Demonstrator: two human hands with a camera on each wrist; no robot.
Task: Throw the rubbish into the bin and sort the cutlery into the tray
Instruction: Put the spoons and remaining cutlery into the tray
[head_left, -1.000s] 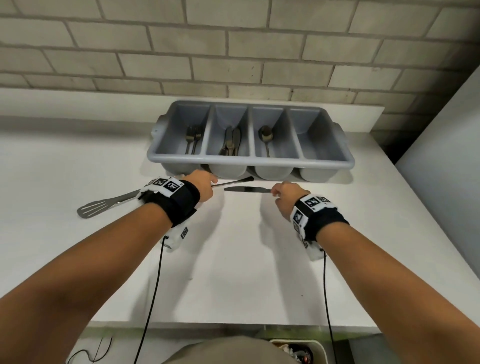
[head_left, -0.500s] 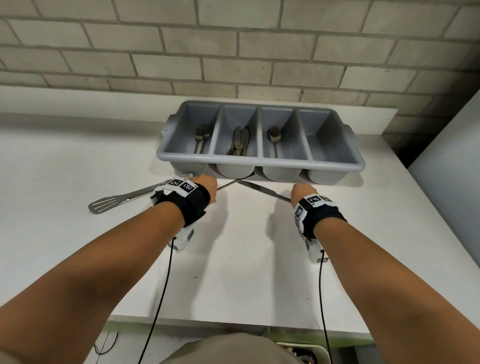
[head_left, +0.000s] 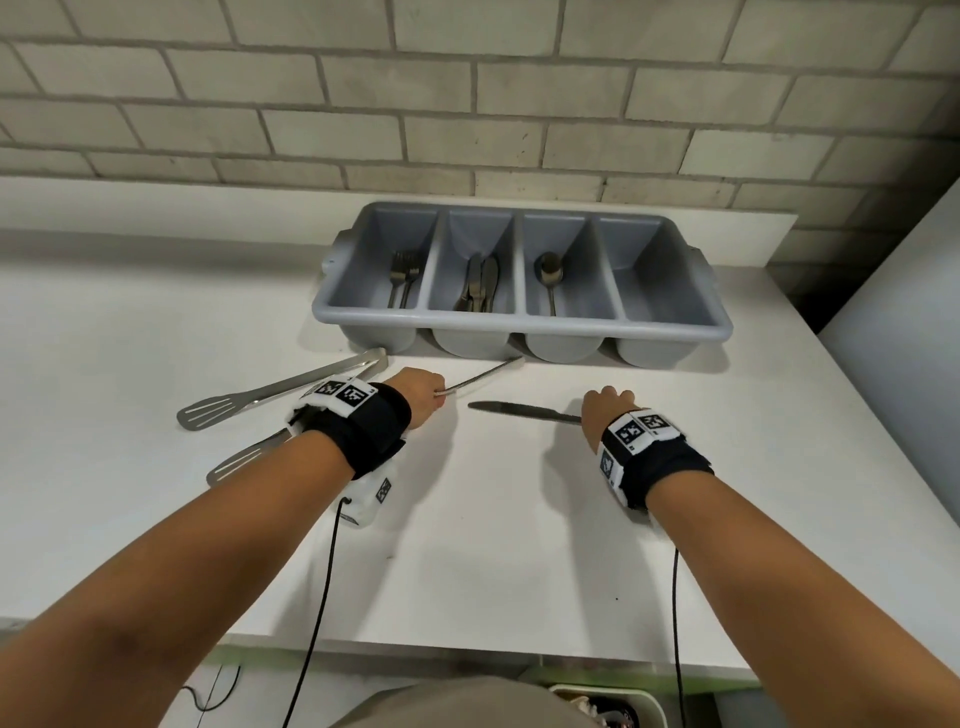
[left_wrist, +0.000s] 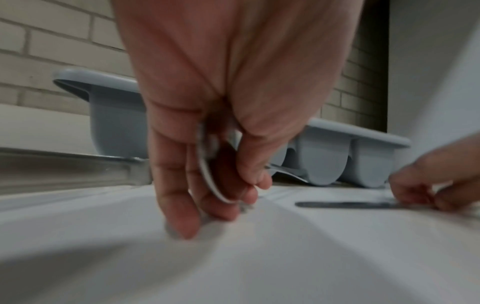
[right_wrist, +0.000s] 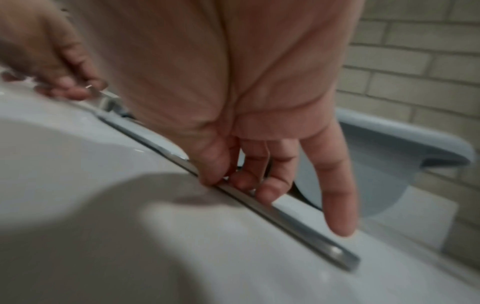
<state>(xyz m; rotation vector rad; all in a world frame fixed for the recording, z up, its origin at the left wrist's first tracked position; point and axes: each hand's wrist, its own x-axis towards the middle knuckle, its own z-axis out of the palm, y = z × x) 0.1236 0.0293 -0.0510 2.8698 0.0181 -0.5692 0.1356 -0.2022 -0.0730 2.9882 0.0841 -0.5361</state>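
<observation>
A grey four-compartment cutlery tray (head_left: 519, 325) stands at the back of the white table; it holds forks, knives and a spoon, and the right compartment is bare. My left hand (head_left: 421, 392) pinches a spoon (head_left: 483, 376) by its bowl (left_wrist: 207, 179), with the handle pointing at the tray's front wall. My right hand (head_left: 605, 410) pinches a table knife (head_left: 519, 410) between thumb and fingers (right_wrist: 270, 191). The blade points left, flat at table level, and the little finger sticks out straight. Whether the knife (right_wrist: 298, 222) is off the surface I cannot tell.
Metal tongs (head_left: 249, 402) with slotted ends lie on the table to the left, partly under my left wrist. A bin (head_left: 608, 706) with rubbish in it shows below the table's front edge. A brick wall stands behind the tray and a white panel to the right.
Half a second ago the knife's blade was angled up toward the tray; now it lies level again, pointing left. My left hand still holds the spoon.
</observation>
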